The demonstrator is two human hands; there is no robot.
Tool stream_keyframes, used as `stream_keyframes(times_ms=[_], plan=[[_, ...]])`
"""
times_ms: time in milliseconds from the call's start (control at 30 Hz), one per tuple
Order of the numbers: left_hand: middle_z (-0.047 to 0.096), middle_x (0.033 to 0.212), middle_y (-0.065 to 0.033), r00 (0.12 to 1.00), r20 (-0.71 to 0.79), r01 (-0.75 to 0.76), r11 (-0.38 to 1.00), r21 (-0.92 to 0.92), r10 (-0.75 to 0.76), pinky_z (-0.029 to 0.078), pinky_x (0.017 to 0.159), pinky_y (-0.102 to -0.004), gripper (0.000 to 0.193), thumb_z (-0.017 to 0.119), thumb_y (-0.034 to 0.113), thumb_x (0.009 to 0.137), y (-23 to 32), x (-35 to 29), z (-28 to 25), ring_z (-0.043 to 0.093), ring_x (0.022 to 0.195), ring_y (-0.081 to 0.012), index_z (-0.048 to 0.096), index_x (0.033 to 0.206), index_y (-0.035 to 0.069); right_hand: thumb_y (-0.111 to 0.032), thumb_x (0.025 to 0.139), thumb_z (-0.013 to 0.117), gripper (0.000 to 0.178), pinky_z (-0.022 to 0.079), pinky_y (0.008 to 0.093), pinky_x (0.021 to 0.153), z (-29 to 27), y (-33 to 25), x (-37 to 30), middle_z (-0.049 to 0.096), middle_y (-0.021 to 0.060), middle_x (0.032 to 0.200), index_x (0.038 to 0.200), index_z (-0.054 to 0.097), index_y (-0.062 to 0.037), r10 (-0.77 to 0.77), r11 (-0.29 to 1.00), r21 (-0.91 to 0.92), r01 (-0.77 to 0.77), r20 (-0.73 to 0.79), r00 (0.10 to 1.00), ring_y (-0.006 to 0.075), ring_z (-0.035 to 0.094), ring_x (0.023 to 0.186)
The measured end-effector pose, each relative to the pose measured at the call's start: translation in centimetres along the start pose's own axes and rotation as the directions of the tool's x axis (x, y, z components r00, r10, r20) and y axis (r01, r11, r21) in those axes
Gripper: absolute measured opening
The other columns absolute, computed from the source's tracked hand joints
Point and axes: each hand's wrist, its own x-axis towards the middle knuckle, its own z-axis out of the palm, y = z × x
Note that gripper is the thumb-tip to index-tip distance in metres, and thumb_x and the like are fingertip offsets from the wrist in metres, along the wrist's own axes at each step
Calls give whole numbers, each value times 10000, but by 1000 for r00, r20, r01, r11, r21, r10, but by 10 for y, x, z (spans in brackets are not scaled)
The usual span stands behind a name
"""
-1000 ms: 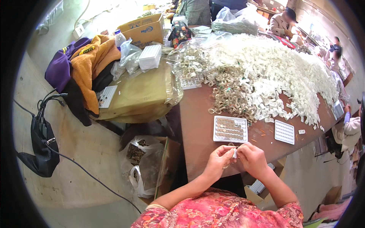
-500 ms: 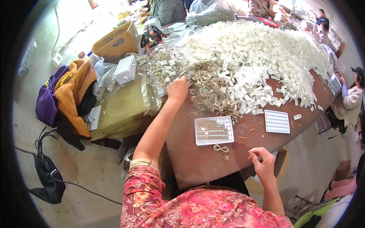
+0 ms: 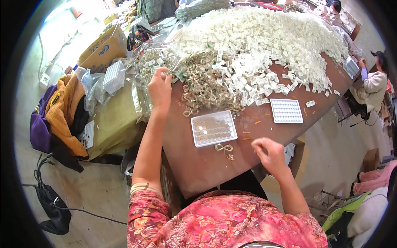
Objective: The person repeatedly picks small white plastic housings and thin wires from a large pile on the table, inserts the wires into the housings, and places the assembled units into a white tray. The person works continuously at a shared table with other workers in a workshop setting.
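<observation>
Nearest the person's floral top, the right hand (image 3: 269,155) hovers above the near part of the brown surface (image 3: 194,173), fingers curled inward; whether its grip holds anything cannot be told. To its left, a small beige cord coil (image 3: 224,148) with an orange end lies just below a white tray (image 3: 214,128) partly filled with round discs. Beyond the right hand are orange sticks (image 3: 246,132) and a second white tray (image 3: 286,110). Farther off, the left hand (image 3: 160,91) reaches to the bagged pieces (image 3: 144,62), fingers bent; whether its grip is closed on one is unclear. Beside it spreads a heap of beige coils (image 3: 202,82), and behind that a large mound of white pieces (image 3: 264,37).
</observation>
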Motion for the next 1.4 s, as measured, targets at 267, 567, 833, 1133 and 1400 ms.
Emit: stream_keyframes(times_ms=[267, 567, 833, 1133, 1400], plan=[[618, 816, -19, 982, 168, 171, 759, -629, -82, 486, 626, -219, 239, 672, -26, 823, 50, -128, -73, 586, 687, -79, 574, 1033, 33, -167, 848, 639, 194, 509, 414, 727, 34, 59, 170, 659, 130, 946, 1020, 634, -77, -230, 845, -514, 149, -96, 968, 316, 638, 849], [675, 893, -114, 909, 414, 247, 854, -458, -41, 534, 677, -311, 186, 680, 37, 811, 81, -242, -74, 674, 777, -242, 643, 993, 50, -109, 791, 595, 177, 517, 418, 750, 58, 81, 224, 664, 154, 904, 954, 662, -92, 38, 753, -655, 56, 129, 991, 316, 647, 858], [634, 969, -100, 958, 284, 66, 950, -305, 24, 516, 761, -360, 195, 705, 39, 751, 75, -238, -85, 625, 893, -293, 677, 939, 81, -57, 823, 624, 140, 526, 288, 669, 11, 36, 159, 687, 110, 838, 954, 647, -16, 35, 998, -43, -50, -291, 956, 165, 666, 698], [650, 1081, -89, 981, -39, -171, 756, -632, 189, 507, 817, -279, 320, 729, 8, 777, 90, -218, -80, 620, 980, -186, 632, 1082, 1, -120, 852, 671, 146, 521, 293, 709, 81, -71, 25, 665, 80, 914, 937, 614, -16, 268, 160, 811, -563, 513, 815, 163, 656, 777], [662, 1008, -62, 890, 340, 437, 355, -826, -305, 465, 797, -208, 292, 625, 71, 914, 57, -235, -111, 590, 894, -76, 587, 1184, -34, -32, 774, 647, 190, 495, 349, 781, 49, -64, 32, 656, 24, 907, 936, 690, -121, -373, 909, -97, 406, 244, 895, 217, 635, 873]])
